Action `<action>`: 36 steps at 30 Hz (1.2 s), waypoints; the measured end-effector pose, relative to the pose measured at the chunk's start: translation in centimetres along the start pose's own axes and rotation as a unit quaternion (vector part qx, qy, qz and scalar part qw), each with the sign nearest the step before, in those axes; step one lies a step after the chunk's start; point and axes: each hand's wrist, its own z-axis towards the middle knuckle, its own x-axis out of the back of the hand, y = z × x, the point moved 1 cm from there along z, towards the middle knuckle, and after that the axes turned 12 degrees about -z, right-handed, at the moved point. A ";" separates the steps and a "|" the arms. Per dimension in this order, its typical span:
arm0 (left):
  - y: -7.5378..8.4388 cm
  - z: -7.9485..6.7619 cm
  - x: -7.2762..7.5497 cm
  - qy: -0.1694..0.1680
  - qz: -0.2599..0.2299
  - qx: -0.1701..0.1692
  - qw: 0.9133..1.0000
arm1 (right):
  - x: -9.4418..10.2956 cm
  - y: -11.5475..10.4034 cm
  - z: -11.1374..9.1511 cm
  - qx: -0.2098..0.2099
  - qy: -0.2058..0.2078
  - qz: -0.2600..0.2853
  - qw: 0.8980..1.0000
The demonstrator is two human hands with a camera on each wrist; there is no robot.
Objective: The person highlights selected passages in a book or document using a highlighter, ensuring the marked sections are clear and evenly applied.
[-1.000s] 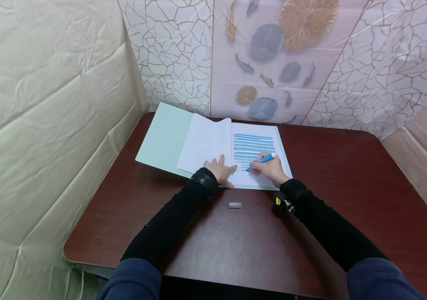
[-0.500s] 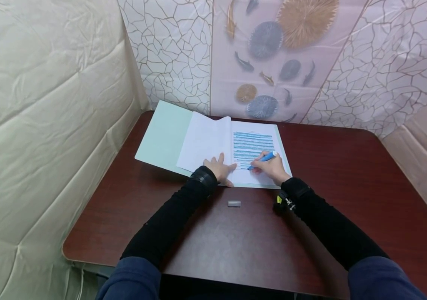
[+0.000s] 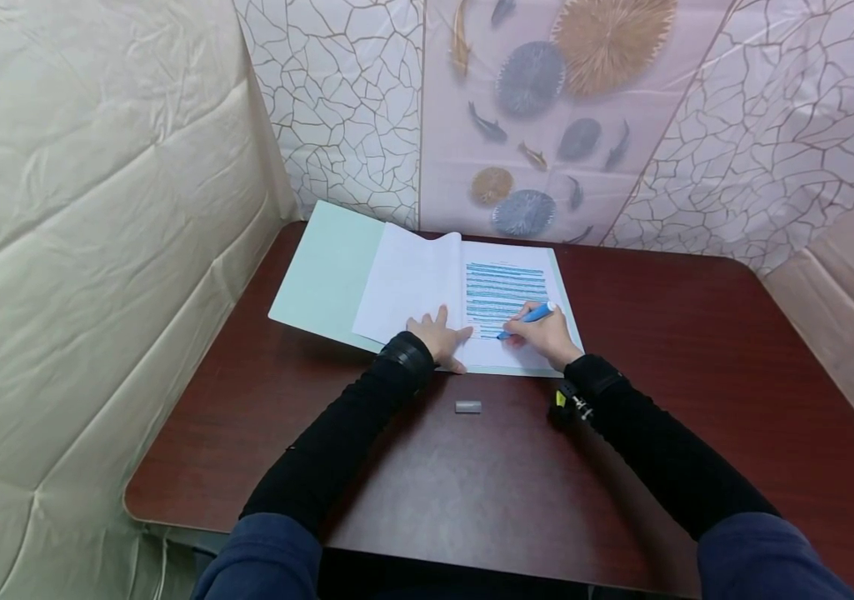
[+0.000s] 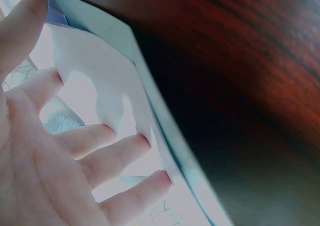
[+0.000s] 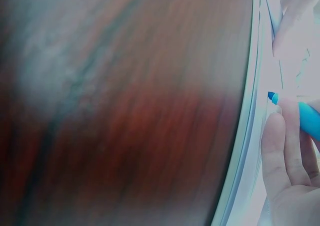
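In the head view my right hand (image 3: 546, 340) grips a blue highlighter (image 3: 538, 312), its tip down at the lowest blue lines of the printed page (image 3: 505, 287). The right wrist view shows the highlighter's dark blue tip (image 5: 271, 95) at the paper beyond my fingertips. My left hand (image 3: 437, 338) rests with spread fingers on the turned-over sheets (image 3: 412, 279), near the fold. Seen from the left wrist, those fingertips (image 4: 160, 178) touch the white paper. Both stacks of paper lie in an open pale green folder (image 3: 325, 271).
A small grey cap-like piece (image 3: 467, 407) lies on the dark red table (image 3: 516, 492), in front of the folder. Patterned hangings (image 3: 355, 108) stand behind the table's back edge, and a cream padded sheet (image 3: 97, 250) hangs along its left side.
The highlighter tip has shifted slightly right along the low line of the page, with my right hand. My left hand stays in place on the sheets.
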 end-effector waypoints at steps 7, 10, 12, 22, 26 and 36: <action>0.0 -0.1 0.1 0.003 -0.003 -0.003 1.000 | 0.2 0.1 0.0 0.000 -0.001 0.007 1.000; 0.0 -0.1 0.0 0.002 -0.004 0.000 1.000 | 0.2 0.2 0.0 0.000 -0.001 0.006 1.000; 0.0 -0.1 0.0 0.002 -0.004 0.001 1.000 | 0.2 0.2 -0.1 -0.001 0.000 0.004 1.000; 0.0 0.0 0.0 0.009 0.001 -0.003 1.000 | 0.5 0.1 -0.2 -0.002 0.007 0.003 1.000; 0.0 -0.1 -0.1 0.010 -0.003 -0.002 1.000 | 0.5 0.1 -0.3 -0.010 0.010 -0.002 1.000; -0.1 -0.4 -0.1 0.006 -0.017 -0.003 1.000 | 0.4 0.1 -0.5 -0.015 0.008 -0.013 1.000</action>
